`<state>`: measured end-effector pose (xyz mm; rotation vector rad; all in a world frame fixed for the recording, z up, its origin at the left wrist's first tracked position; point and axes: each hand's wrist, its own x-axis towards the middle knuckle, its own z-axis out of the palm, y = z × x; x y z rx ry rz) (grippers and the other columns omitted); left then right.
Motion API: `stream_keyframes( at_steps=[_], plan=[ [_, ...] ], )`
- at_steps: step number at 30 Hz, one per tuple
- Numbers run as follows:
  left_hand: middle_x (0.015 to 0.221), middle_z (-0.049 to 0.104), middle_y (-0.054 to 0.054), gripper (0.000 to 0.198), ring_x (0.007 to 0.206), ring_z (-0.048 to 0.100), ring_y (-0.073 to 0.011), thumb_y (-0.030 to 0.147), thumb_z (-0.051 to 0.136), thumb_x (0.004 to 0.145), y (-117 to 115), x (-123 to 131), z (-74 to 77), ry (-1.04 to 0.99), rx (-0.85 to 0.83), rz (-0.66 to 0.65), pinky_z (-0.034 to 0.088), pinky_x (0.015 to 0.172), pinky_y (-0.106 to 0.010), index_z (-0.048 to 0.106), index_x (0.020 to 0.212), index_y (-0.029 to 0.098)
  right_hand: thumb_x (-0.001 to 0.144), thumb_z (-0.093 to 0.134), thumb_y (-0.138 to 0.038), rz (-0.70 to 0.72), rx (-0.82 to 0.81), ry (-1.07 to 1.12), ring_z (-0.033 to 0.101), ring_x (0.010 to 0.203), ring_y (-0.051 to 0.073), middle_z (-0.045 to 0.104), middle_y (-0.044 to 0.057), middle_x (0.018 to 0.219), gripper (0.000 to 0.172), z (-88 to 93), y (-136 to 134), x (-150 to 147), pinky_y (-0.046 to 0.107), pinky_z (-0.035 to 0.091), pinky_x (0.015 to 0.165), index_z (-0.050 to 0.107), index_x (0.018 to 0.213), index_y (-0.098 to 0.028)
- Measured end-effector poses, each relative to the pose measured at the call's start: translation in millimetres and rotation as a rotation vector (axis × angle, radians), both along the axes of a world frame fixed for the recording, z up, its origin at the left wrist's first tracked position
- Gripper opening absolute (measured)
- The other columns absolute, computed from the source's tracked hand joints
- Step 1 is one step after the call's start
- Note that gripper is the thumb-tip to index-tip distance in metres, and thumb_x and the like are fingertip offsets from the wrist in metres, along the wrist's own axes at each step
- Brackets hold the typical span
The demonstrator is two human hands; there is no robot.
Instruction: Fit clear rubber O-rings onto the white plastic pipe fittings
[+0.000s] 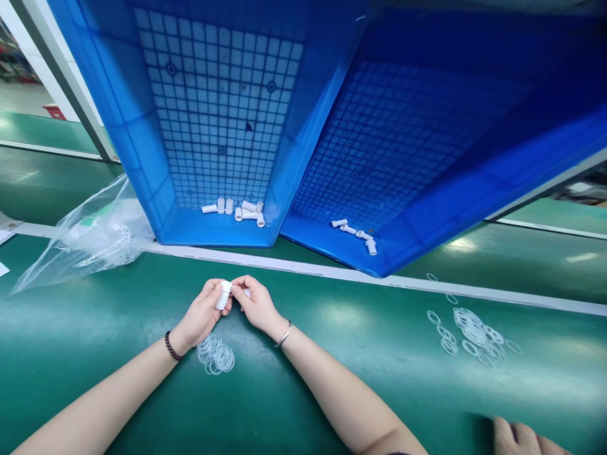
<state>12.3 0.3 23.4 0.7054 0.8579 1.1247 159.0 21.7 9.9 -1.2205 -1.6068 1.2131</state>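
Observation:
My left hand (202, 316) is closed around a short white plastic pipe fitting (222, 297), which it holds tilted, wide end up. Against the fitting's upper end press the pinched thumb and fingertips of my right hand (258, 306). A small white piece (247, 292) shows among my right fingers; what it is I cannot make out. Just below my hands, a loose pile of thin translucent rings (215, 354) lies on the green tabletop (284, 404).
Two blue crates (218, 234) (327, 243) stand tipped on their sides ahead, several white fittings (249, 212) (363, 234) inside them. A clear plastic bag (99, 234) lies left. More rings (478, 335) are spread at right. Another person's hand (521, 439) rests at bottom right.

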Motion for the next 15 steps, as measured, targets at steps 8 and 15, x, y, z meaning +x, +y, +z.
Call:
stream_keyframes(
  at_steps=[8,15],
  plan=[
    [0.081,0.062,-0.004,0.042,0.067,0.053,-0.0118,0.046,0.077,0.071,7,-17,-4.6,0.017,-0.037,0.050,0.043,0.058,-0.023,0.060,0.095,0.016,0.093,0.052,-0.032,-0.070,0.282,-0.323,0.062,0.089,0.013,0.067,0.002,0.096,0.018,20.1,31,37,0.025,0.047,0.083,0.062,0.100,-0.019],
    [0.105,0.065,-0.006,0.041,0.082,0.059,-0.0150,0.047,0.069,0.078,26,-31,-19.3,0.312,0.162,0.029,0.049,0.078,-0.028,0.056,0.105,0.019,0.094,0.042,-0.017,-0.561,0.045,-0.987,0.056,0.112,0.023,0.054,0.017,0.125,0.032,50.9,121,196,0.031,0.042,0.094,0.053,0.124,-0.012]
  ],
)
